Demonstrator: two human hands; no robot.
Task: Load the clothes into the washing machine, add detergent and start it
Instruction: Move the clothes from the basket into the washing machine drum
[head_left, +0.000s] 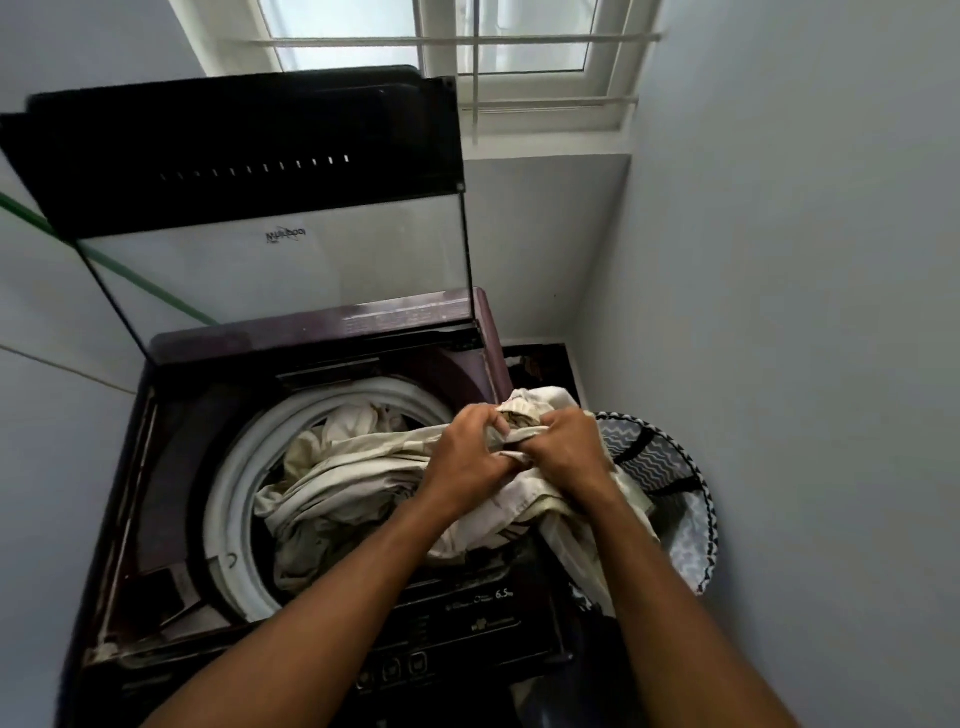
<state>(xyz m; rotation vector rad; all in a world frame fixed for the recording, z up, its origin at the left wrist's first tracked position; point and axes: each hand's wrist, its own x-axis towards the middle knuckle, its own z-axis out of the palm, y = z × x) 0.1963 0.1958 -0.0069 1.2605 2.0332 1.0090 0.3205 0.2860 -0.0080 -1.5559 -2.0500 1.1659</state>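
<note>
Gripping cream cloth (363, 467), left hand (467, 457), right hand (569, 452).

Pale walls (779, 208) — barred window (467, 36) above.

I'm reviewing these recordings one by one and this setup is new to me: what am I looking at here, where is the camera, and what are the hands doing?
There is no robot. A camera worn on a person's head looks down at their two bare hands. Below stands a dark maroon top-loading washing machine with its glass lid raised. Pale cream clothes already fill its white-rimmed drum. The left hand and right hand both grip a bunched cream cloth over the drum's right edge. Beside the machine, on the right, sits a grey zigzag-patterned laundry basket. No detergent is visible.
</note>
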